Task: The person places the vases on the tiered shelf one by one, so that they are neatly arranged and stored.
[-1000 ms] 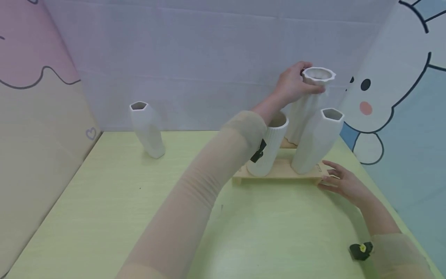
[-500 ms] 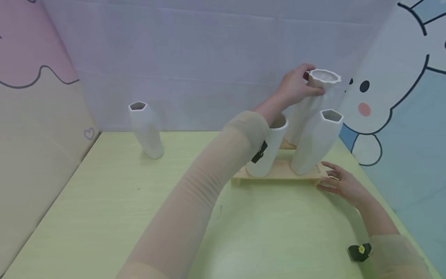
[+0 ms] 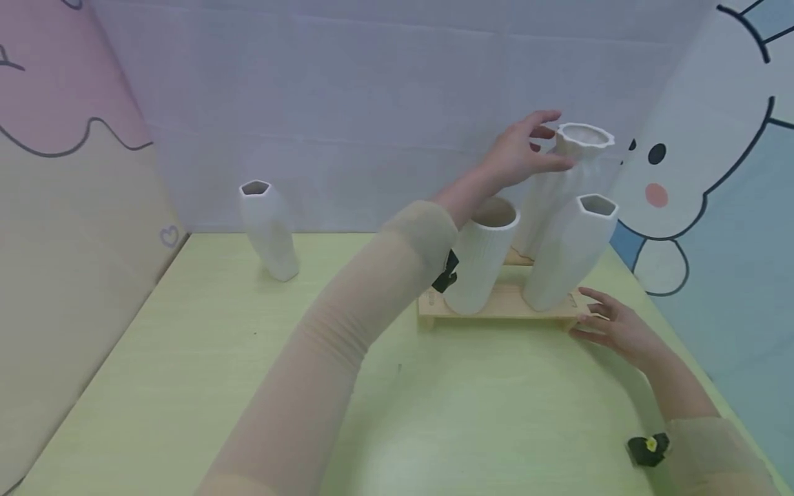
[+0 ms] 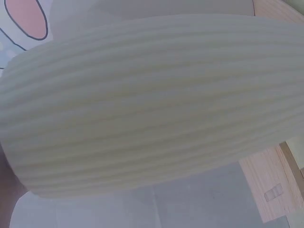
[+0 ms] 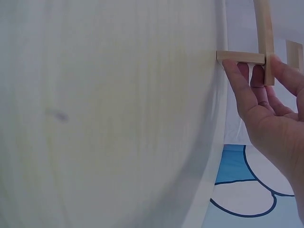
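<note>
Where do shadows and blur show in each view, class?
Head: soft shadow on the table beside the right forearm; left wrist: the ribbed vase looks soft; right wrist: the table looks soft, shadowed toward its edge, the right hand crisper.

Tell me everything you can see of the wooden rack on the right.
The wooden rack looks like pale, unpainted wood: a flat front board on short legs, with small marks near both ends. It stands upright on the table, toward the right. A ribbed cylindrical white vase and a faceted white vase rest on that board. The right hand grips its right end. Its rear part is mostly hidden.
</note>
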Motion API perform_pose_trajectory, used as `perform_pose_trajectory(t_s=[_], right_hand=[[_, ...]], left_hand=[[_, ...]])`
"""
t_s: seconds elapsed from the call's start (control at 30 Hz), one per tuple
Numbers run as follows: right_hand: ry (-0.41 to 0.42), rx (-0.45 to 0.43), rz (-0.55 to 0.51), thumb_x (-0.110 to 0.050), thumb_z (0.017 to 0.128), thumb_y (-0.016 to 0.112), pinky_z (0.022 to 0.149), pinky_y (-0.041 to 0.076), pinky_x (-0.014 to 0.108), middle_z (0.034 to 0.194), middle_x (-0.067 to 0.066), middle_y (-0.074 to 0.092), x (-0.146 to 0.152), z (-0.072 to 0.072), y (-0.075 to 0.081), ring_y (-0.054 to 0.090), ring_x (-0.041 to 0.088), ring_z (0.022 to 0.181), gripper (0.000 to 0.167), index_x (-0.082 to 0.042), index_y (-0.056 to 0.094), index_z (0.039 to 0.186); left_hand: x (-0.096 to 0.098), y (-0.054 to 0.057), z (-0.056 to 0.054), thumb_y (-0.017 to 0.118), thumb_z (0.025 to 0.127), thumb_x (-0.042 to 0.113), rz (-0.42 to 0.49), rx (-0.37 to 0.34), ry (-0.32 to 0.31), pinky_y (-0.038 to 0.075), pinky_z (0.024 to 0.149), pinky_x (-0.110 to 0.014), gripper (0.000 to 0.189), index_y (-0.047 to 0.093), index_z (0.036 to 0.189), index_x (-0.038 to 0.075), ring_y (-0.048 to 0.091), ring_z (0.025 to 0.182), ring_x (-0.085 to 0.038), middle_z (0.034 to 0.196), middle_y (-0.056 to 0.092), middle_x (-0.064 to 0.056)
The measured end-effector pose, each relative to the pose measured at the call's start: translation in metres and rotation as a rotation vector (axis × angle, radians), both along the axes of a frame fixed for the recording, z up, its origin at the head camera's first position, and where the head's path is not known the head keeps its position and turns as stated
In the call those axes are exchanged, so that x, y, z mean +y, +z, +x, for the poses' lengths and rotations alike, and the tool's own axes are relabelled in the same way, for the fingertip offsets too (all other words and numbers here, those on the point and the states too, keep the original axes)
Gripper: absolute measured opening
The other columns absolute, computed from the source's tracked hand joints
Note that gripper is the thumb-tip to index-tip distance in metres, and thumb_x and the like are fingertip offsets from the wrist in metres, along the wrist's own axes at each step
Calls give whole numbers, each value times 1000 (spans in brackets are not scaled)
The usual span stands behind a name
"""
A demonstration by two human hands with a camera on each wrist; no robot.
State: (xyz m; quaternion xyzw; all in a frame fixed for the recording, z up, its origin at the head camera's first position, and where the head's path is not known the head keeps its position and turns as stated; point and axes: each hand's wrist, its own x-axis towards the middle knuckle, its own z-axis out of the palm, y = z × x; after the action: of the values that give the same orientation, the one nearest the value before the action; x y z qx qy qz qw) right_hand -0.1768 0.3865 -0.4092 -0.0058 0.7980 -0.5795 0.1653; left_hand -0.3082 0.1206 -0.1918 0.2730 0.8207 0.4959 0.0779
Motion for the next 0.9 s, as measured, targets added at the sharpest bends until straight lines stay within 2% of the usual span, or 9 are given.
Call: perform_pose_trajectory(t_s=[0.2, 0.47, 0.63, 0.8, 0.9], right_hand=[[-3, 1, 16, -20, 98, 53, 89, 52, 32, 141, 27, 21, 1, 0, -1, 58, 1, 99, 75, -8, 2, 152], [2, 14, 15, -19, 98, 52, 87, 52, 30, 141, 26, 20, 4, -1, 0, 57, -1, 99, 73, -9, 4, 152], [4, 12, 19, -20, 97, 53, 87, 52, 30, 141, 26, 21, 3, -2, 0, 57, -1, 98, 75, -9, 3, 152], [-1, 16, 18, -19, 97, 53, 87, 53, 30, 135, 20, 28, 5, 0, 0, 58, 0, 99, 74, -9, 4, 152], [-4, 13, 28, -20, 97, 53, 87, 53, 30, 137, 21, 27, 7, 2, 2, 57, -1, 99, 74, -10, 4, 152]], left_hand=[[-17, 0, 8, 76, 80, 32, -34, 25, -64, 43, 93, -17, 77, 34, 144, 30, 46, 123, -9, 136, 47, 9], [-35, 3, 28, 73, 82, 31, -79, 71, -142, 41, 96, -17, 73, 35, 144, 26, 47, 124, -14, 138, 46, 5], [-47, 2, 39, 72, 84, 26, -71, 96, -187, 39, 96, -15, 72, 35, 145, 22, 48, 122, -15, 138, 48, 0], [-64, -1, 53, 72, 84, 26, -79, 108, -204, 40, 96, -18, 70, 36, 144, 24, 47, 122, -13, 135, 50, 1], [-76, -3, 59, 72, 84, 28, -89, 130, -209, 41, 96, -21, 70, 36, 144, 25, 46, 123, -13, 134, 50, 1]])
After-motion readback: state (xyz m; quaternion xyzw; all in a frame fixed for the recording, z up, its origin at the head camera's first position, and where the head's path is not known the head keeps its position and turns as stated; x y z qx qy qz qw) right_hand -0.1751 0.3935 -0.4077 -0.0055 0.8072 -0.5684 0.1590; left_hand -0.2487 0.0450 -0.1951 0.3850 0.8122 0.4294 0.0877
